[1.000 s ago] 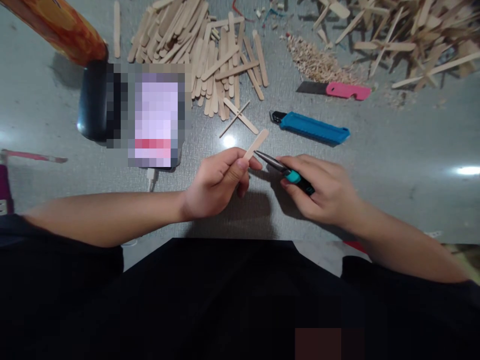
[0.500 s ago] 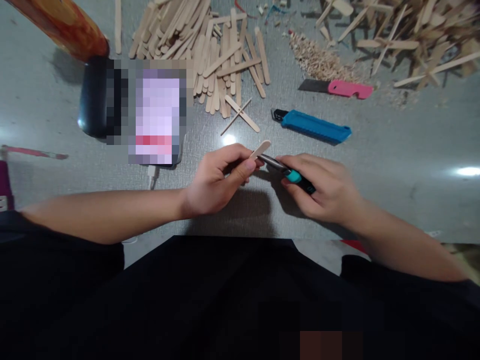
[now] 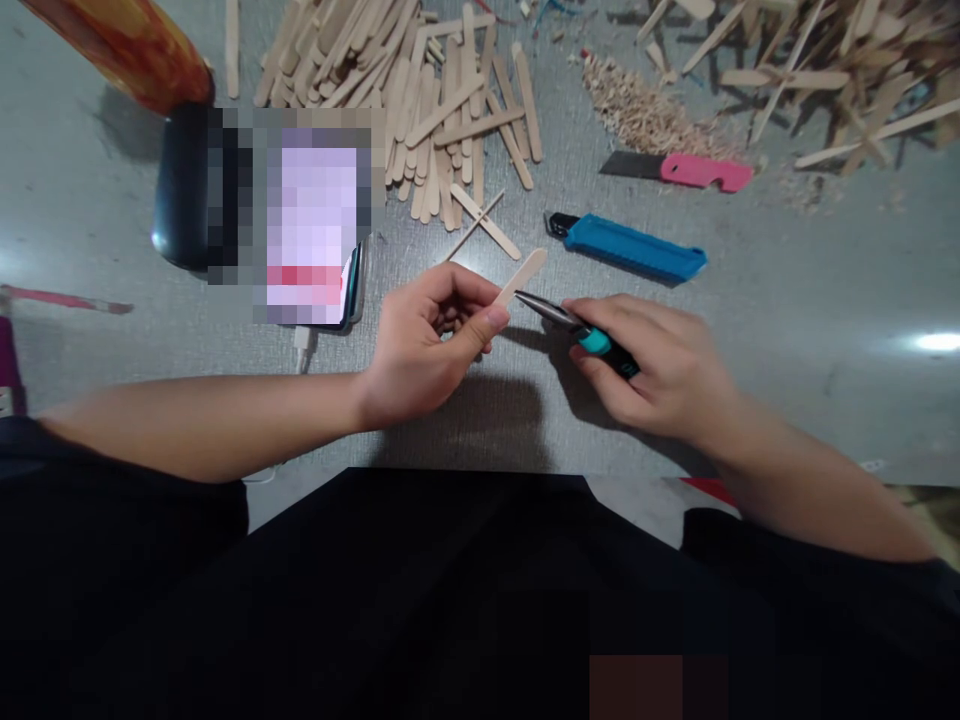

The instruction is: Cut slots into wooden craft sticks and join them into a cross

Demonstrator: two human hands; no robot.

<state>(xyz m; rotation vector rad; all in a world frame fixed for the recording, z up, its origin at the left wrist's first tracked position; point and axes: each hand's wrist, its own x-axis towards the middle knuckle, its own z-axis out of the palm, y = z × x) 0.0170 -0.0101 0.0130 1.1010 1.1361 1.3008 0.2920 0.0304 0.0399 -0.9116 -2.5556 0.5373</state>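
Note:
Between thumb and fingers, my left hand (image 3: 435,340) pinches a pale wooden craft stick (image 3: 523,275), its rounded end pointing up and to the right. My right hand (image 3: 652,365) is wrapped round a pair of pliers (image 3: 559,315) with black and teal handles. The slim metal jaws reach toward the stick, their tip at or very near its edge; whether they touch I cannot tell. Just beyond my left hand, a craft stick (image 3: 495,232) lies on the table with a thin sliver of wood (image 3: 472,228) across it.
Behind my hands lie a blue cutter (image 3: 634,247) and a pink-handled blade (image 3: 705,172). Craft sticks (image 3: 345,50) are heaped at the back, wood shavings (image 3: 637,110) beside them, crossed sticks (image 3: 787,80) at the back right. A phone (image 3: 311,230) and a dark rounded object (image 3: 180,190) stand left.
The pliers' jaws have drawn back to the right from the craft stick. My left hand has shifted slightly up and left, and more of the stick shows above its fingers.

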